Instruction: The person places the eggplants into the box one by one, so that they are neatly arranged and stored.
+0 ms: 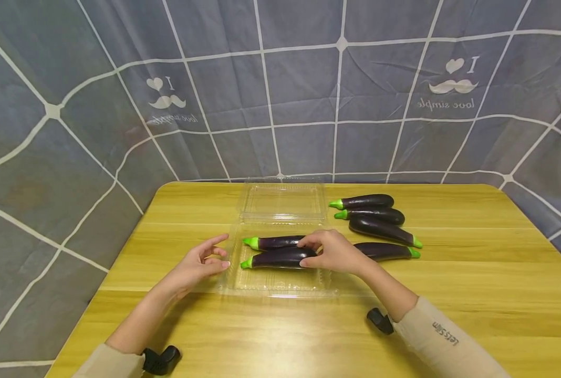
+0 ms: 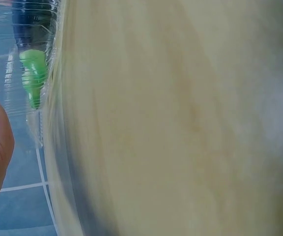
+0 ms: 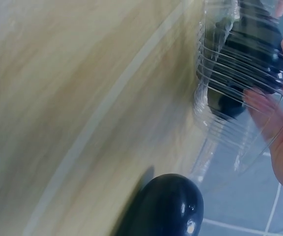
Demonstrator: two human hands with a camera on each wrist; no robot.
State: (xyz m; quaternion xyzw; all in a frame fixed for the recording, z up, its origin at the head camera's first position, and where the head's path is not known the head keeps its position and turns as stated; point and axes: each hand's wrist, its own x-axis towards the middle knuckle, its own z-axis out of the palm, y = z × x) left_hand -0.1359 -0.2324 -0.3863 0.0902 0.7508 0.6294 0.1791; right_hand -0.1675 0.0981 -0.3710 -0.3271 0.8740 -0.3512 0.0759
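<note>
A clear plastic clamshell box (image 1: 280,287) lies on the table with its lid (image 1: 282,202) folded back. Two dark purple eggplants with green stems are inside, side by side: a rear eggplant (image 1: 276,242) and a front eggplant (image 1: 280,258). My right hand (image 1: 334,253) pinches the front one by its blunt right end, thumb in front and fingers behind. In the right wrist view, that hand (image 3: 279,118) shows through the box wall. At the box's left edge is my left hand (image 1: 204,265), fingers loosely bent and holding nothing.
Right of the box lie more eggplants: a back one (image 1: 370,201), another (image 1: 380,215) in front of it, a third (image 1: 382,229), and a nearer one (image 1: 384,251) partly behind my right hand. A grey patterned curtain (image 1: 304,105) hangs behind the wooden table (image 1: 280,336).
</note>
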